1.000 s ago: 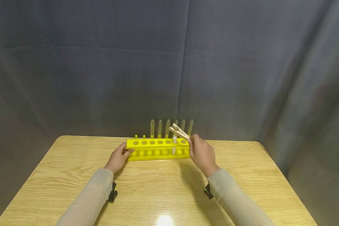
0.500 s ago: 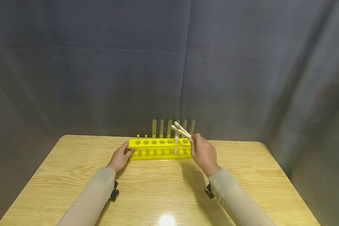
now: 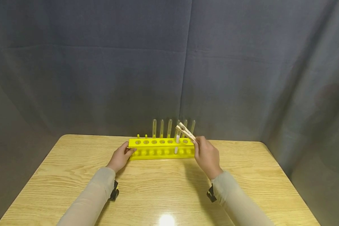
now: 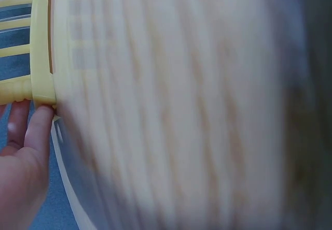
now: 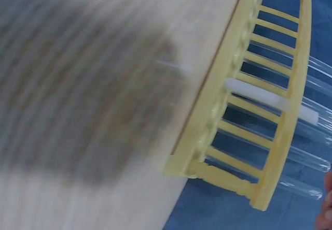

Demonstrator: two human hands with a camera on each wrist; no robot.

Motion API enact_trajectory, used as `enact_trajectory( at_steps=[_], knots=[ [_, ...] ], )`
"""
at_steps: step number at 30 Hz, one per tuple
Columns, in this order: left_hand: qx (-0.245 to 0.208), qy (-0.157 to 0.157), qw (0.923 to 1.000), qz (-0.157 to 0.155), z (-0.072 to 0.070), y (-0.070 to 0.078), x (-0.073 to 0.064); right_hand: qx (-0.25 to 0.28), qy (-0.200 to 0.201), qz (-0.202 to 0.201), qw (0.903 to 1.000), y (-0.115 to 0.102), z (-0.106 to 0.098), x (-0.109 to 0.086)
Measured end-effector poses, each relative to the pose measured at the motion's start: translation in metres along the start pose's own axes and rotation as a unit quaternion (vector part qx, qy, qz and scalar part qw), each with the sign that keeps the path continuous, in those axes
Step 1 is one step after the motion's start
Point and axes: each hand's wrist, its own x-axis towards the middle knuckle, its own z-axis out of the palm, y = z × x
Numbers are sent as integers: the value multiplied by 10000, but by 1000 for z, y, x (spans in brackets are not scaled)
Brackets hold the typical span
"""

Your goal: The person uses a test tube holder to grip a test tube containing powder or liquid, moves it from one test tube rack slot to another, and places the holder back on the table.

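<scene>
My left hand (image 3: 121,157) grips the left end of a yellow test tube rack (image 3: 161,158), thumb in front. In the left wrist view its fingers (image 4: 37,131) touch the rack's end post. A test tube with white contents (image 3: 176,150) stands upright in a hole right of the rack's middle; in the right wrist view the white tube (image 5: 259,94) passes through the top bar. My right hand (image 3: 207,156), at the rack's right end, pinches a wooden test tube clamp (image 3: 185,130). Its tips point up and left above the white tube; whether they touch the glass cannot be told.
Several clear test tubes (image 3: 154,128) stand upside down on the pegs along the rack's back; two pegs (image 3: 142,136) at left are bare. The wooden table (image 3: 158,185) ends close behind the rack, before a grey curtain (image 3: 130,78).
My right hand has moved slightly right with the clamp, whose tips now sit further right. My left hand stays on the rack. The white tube remains in its hole.
</scene>
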Motion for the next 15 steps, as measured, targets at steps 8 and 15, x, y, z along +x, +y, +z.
enact_trajectory(
  at_steps=[8,15],
  knots=[
    [-13,4,10000,12,-1,1,0,104,239,45,9996,6,0,-10],
    [-45,15,10000,-50,0,2,0,193,399,48,9990,13,2,-16]
  ],
)
